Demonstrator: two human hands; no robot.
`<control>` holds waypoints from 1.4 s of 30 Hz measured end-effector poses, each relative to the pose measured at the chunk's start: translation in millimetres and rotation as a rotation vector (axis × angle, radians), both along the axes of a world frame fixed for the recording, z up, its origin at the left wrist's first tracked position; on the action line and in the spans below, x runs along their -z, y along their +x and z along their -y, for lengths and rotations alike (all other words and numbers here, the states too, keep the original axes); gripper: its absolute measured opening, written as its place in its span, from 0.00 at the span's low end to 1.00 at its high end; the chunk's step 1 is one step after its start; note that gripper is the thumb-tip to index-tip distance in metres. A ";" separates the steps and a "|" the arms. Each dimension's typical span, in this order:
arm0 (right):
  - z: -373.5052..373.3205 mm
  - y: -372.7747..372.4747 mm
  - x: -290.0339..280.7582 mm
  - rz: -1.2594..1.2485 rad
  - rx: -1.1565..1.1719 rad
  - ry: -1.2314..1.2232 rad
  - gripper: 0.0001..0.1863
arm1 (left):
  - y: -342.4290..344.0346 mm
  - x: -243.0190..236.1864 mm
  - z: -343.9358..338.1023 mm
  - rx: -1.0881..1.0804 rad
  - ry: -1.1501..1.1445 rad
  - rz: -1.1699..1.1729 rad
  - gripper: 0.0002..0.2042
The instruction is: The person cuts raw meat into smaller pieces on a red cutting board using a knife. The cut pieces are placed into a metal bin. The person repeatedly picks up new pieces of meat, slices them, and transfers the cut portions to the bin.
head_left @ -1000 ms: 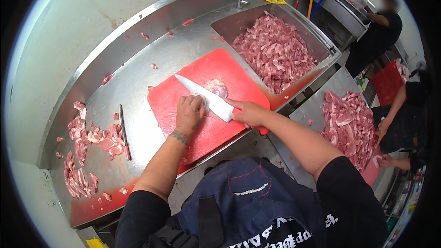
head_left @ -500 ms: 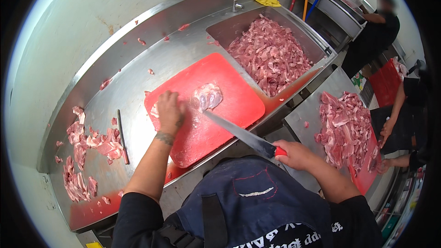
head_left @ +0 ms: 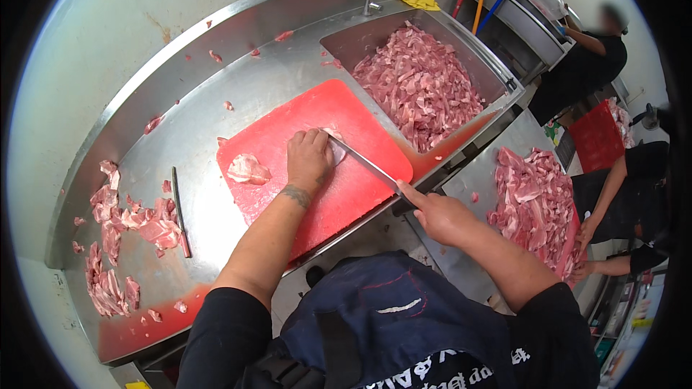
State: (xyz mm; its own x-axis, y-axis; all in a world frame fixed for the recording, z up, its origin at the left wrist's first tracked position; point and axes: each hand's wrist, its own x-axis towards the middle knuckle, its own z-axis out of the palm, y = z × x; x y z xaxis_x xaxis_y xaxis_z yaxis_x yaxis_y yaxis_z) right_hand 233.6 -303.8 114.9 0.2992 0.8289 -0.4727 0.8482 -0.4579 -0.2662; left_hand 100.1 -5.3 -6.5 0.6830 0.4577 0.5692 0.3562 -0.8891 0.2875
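Observation:
On the red cutting board [head_left: 375,137], my left hand [head_left: 308,158] presses down with curled fingers on a piece of raw meat [head_left: 336,154], mostly hidden by hand and blade. My right hand [head_left: 443,217] grips a long knife [head_left: 367,164] by its handle, index finger stretched along it. The blade points up and left, its tip lying at the meat close to my left fingers. Another pale pink piece of meat [head_left: 249,170] rests on the board to the left of my left hand.
A heap of cut meat strips [head_left: 422,83] fills the sink at the back right. Meat slices [head_left: 140,225] and a thin dark rod [head_left: 179,212] lie on the steel counter [head_left: 209,122] at left. At right, a co-worker's hands [head_left: 585,234] are beside more meat [head_left: 530,205]; another person stands farther back.
My left hand has moved right onto the meat, uncovering the pale piece at left. My right hand has shifted up and left, bringing the knife blade against the meat.

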 end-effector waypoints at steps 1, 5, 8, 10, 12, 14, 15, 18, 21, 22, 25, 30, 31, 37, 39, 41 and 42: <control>-11.3 0.7 3.8 -0.005 -0.009 0.020 0.41 | 0.8 0.9 -0.3 -0.005 -0.004 -0.009 0.10; -105.3 9.9 27.3 -0.049 -0.070 0.112 0.39 | 2.9 1.9 -0.2 0.023 0.012 -0.022 0.08; -169.0 12.0 34.5 -0.045 -0.056 0.141 0.40 | 1.3 -0.3 0.5 0.029 0.025 0.008 0.07; -177.3 11.2 32.2 -0.053 -0.059 0.157 0.41 | -1.9 -2.4 1.0 0.031 0.013 0.024 0.07; -151.7 11.1 28.3 -0.032 -0.058 0.095 0.40 | -6.2 -3.9 1.1 0.024 -0.028 0.037 0.07; -106.2 9.0 25.9 -0.027 -0.053 0.107 0.40 | -12.1 -4.7 1.7 0.024 -0.027 0.106 0.08; -86.4 9.7 24.5 -0.025 -0.022 0.093 0.40 | -15.2 -5.2 2.2 0.015 -0.033 0.139 0.09; -48.6 18.8 14.2 -0.025 -0.033 0.002 0.41 | -20.2 -6.7 2.6 -0.012 -0.080 0.114 0.10; -33.3 25.6 -1.9 0.018 -0.060 -0.044 0.42 | -20.6 -6.8 2.8 0.000 -0.097 0.063 0.10; -30.8 25.9 -6.8 0.006 -0.080 -0.051 0.41 | -20.1 -6.4 2.8 0.005 -0.098 0.066 0.10; -48.2 21.9 -7.1 -0.017 -0.106 -0.033 0.41 | -17.7 -4.6 1.6 0.030 -0.070 0.085 0.10; -162.9 11.5 40.6 0.011 -0.162 0.176 0.42 | -15.4 -2.5 -1.1 0.029 -0.064 0.063 0.11; -185.6 10.8 48.4 -0.018 -0.160 0.193 0.42 | -15.9 -3.0 -1.2 0.026 -0.066 0.043 0.11; -152.1 18.9 50.0 -0.046 -0.136 0.157 0.41 | -26.9 -5.9 1.4 0.005 -0.088 0.053 0.11; -106.8 23.2 37.7 0.013 -0.186 0.204 0.41 | -32.4 -5.9 2.8 -0.009 -0.115 0.053 0.11; -85.7 27.1 24.2 0.053 -0.194 0.172 0.41 | -36.5 -6.1 3.6 0.003 -0.134 0.120 0.11; -77.8 30.0 16.0 0.022 -0.145 0.074 0.41 | -37.6 -6.2 3.6 0.014 -0.145 0.148 0.11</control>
State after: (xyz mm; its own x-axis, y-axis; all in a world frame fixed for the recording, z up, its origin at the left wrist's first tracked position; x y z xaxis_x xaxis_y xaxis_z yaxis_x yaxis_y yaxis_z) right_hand 263.5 -226.0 98.9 0.1835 0.8964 -0.4035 0.9101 -0.3101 -0.2751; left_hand 62.4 -8.9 -0.2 0.6038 0.5337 0.5922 0.2889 -0.8388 0.4614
